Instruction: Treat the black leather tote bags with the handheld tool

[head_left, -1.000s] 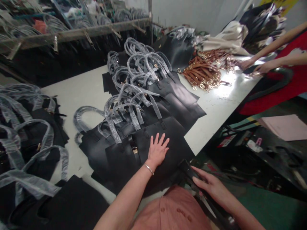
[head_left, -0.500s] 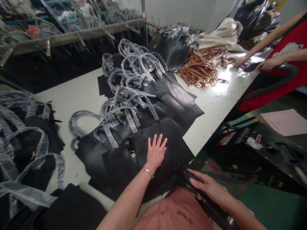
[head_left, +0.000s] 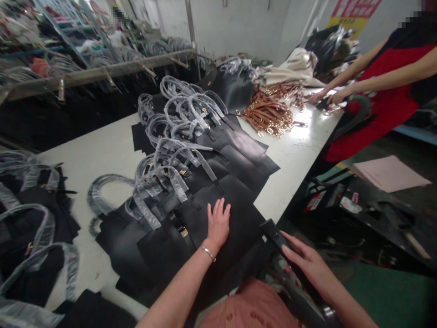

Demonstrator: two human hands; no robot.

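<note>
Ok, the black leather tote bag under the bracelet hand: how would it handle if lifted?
The black leather tote bag probably sags: it lies flat under the left hand, looking soft and thin. Its plastic-wrapped handles hold curved arches, so seem stiffer, and the film may feel slippery.

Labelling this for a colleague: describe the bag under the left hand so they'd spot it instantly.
On the white table, find the overlapping row of black leather totes. It's the nearest one, the only one with a braceleted hand resting on it.
</note>
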